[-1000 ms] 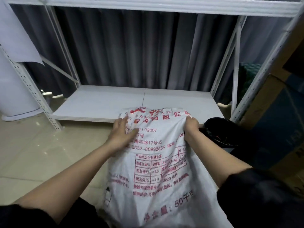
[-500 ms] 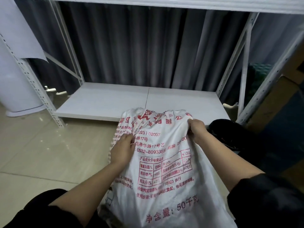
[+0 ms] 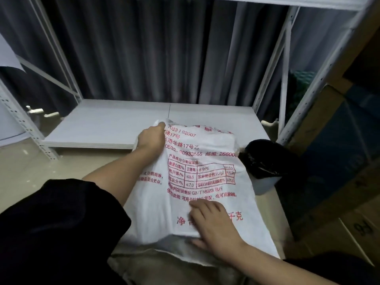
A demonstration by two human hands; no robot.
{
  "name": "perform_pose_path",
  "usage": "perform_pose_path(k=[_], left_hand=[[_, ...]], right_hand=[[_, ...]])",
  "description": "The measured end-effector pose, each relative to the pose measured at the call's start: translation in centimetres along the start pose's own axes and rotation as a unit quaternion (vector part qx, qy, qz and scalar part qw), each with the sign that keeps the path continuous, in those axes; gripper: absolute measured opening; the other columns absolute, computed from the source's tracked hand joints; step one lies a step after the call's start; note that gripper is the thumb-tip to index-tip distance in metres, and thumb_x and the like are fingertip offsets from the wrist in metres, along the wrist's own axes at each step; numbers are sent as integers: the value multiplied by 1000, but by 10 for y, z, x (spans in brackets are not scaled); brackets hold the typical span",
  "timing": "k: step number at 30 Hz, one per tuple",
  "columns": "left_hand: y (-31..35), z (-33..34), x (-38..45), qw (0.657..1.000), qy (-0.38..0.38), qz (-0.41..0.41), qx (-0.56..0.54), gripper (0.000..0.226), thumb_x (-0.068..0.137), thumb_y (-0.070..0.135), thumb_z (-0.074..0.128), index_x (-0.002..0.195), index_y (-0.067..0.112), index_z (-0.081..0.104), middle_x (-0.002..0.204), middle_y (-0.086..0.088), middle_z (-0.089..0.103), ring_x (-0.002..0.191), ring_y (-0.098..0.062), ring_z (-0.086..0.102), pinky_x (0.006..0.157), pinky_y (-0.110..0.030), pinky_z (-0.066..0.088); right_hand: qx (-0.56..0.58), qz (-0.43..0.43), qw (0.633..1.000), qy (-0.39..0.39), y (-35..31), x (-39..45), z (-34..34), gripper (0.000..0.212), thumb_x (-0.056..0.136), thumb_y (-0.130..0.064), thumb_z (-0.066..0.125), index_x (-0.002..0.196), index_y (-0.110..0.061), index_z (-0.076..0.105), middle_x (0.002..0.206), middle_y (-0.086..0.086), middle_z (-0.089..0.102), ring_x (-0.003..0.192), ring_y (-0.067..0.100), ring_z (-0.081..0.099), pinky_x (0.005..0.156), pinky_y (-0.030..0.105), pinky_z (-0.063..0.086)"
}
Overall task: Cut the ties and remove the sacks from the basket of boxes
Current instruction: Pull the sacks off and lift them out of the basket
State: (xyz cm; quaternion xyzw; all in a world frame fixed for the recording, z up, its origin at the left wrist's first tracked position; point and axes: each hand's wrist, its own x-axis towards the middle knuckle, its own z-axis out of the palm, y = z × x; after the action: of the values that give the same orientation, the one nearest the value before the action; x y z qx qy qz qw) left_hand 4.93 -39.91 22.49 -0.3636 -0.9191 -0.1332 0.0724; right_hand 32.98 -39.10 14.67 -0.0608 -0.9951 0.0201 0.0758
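Ahead: the low shelf board (image 3: 115, 124) lies bare across most of its width, open to a reach from the front.
Near edge of shelf: the white sack (image 3: 205, 182) drapes over it at the middle, filling the centre path.
On the sack: the left hand (image 3: 151, 138) sits at its far top corner and the right hand (image 3: 213, 225) at its near lower edge.
Right: a black-lined bin (image 3: 261, 161) stands just beside the sack, cardboard boxes (image 3: 339, 182) behind it; little room there.
Left: bare floor (image 3: 41, 171), bounded by the rack's upright post (image 3: 24, 122).
Overhead: an upper shelf beam (image 3: 287, 1) caps the bay.
Behind: dark curtain (image 3: 154, 48) closes the back.
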Motion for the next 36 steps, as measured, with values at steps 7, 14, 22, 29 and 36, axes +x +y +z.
perform_pose_path(k=[7,14,22,29,36], left_hand=[[-13,-16,3,984,-52,-65,-160,33,97,24,45,128,12,46,127,-14,57,110,-33,55,83,-34,41],[0,-35,-27,963,-193,53,-180,58,92,55,41,140,21,41,149,-8,38,136,-25,36,113,-38,28],[14,-164,-28,966,-89,118,-210,49,92,56,37,130,27,48,128,10,55,113,-11,53,99,-34,42],[24,-195,0,993,-16,108,-54,55,92,54,42,139,26,37,134,-2,50,115,-24,54,91,-39,44],[15,-130,-37,986,-28,167,-5,76,82,68,47,144,26,31,148,-5,35,133,-26,40,107,-40,36]], right_hand=[[46,-15,993,104,14,15,-23,13,81,-33,53,90,-23,55,101,-6,69,88,19,67,67,26,54],[57,129,970,198,46,74,-97,21,96,-44,37,92,-24,33,79,13,67,76,39,62,56,38,37],[373,141,832,386,59,125,-203,24,95,-20,49,75,-21,37,65,-11,35,59,-1,34,59,17,32],[377,235,852,278,110,186,-238,22,90,-30,49,72,-20,43,64,-9,40,62,8,37,59,29,30],[322,375,842,214,135,205,-167,20,92,-33,41,83,-16,42,91,6,56,84,28,49,71,33,32]])
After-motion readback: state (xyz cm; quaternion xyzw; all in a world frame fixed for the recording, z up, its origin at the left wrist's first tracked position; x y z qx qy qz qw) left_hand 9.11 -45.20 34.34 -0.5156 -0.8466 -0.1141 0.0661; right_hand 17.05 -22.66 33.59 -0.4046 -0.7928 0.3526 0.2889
